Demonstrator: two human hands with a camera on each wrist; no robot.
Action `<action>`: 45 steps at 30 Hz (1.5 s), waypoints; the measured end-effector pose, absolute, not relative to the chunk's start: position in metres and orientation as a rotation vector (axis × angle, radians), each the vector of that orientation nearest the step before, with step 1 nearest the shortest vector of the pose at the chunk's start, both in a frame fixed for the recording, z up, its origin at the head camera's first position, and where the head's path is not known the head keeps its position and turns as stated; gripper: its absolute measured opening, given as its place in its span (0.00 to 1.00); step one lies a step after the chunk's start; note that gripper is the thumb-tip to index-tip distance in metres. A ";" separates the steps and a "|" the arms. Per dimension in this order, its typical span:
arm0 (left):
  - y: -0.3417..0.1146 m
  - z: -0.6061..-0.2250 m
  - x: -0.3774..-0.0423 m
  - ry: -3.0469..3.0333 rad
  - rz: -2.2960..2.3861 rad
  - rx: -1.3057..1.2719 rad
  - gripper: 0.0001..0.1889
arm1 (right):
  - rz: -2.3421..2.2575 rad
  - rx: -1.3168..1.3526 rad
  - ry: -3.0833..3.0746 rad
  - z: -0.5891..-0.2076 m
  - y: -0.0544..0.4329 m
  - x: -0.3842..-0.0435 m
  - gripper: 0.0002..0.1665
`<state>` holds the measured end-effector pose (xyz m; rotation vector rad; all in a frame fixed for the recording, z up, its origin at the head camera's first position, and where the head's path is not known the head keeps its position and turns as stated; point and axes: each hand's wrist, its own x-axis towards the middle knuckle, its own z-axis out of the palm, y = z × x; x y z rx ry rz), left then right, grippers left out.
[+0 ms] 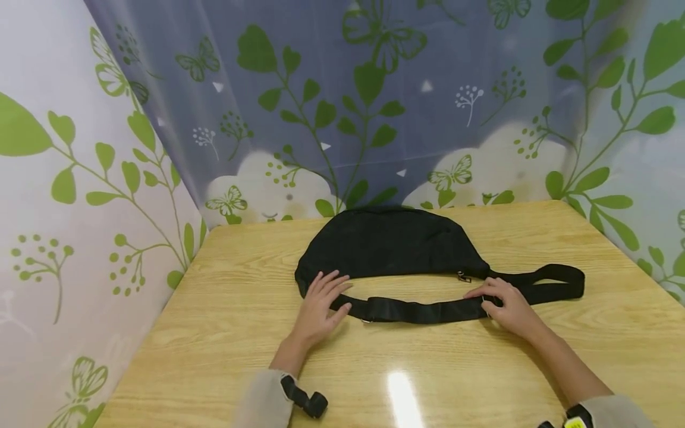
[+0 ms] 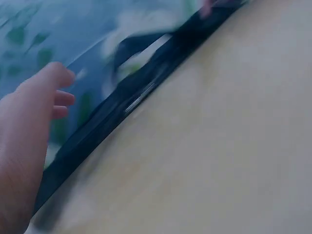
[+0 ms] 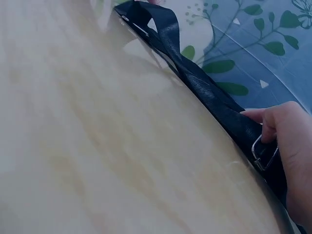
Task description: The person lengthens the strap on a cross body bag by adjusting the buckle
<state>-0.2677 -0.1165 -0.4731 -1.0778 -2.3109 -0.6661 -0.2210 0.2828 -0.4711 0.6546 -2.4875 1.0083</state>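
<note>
A black fanny pack (image 1: 385,244) lies flat on the table, its curved side towards the curtain. Its black strap (image 1: 417,312) runs along the near side, with a loop folded out to the right. My left hand (image 1: 319,309) rests at the strap's left end by the bag's corner, fingers extended and spread. At the other end, my right hand (image 1: 508,306) pinches the strap beside a metal slider buckle (image 3: 263,155). A zipper pull (image 1: 463,277) hangs at the bag's lower right edge. In the left wrist view, the hand's thumb stands apart from the strap.
The wood-grain table (image 1: 225,351) reaches back to a blue curtain (image 1: 299,89) printed with leaves and butterflies. A pale printed curtain (image 1: 69,238) borders the left side. Black camera bands sit on both sleeved wrists.
</note>
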 end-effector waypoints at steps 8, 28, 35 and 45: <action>-0.071 -0.472 -0.241 -2.676 -0.801 -1.186 0.31 | 0.962 0.909 -2.409 -0.472 0.266 -0.217 0.25; -0.073 -0.472 -0.215 -2.656 -0.857 -1.293 0.25 | 0.407 0.374 -2.883 -0.449 0.282 -0.251 0.30; -0.084 -0.469 -0.192 -2.536 -0.811 -1.364 0.19 | 0.410 0.334 -2.907 -0.446 0.286 -0.267 0.30; -0.108 -0.465 -0.181 -2.409 -0.842 -1.298 0.16 | 0.490 0.441 -2.882 -0.436 0.299 -0.267 0.30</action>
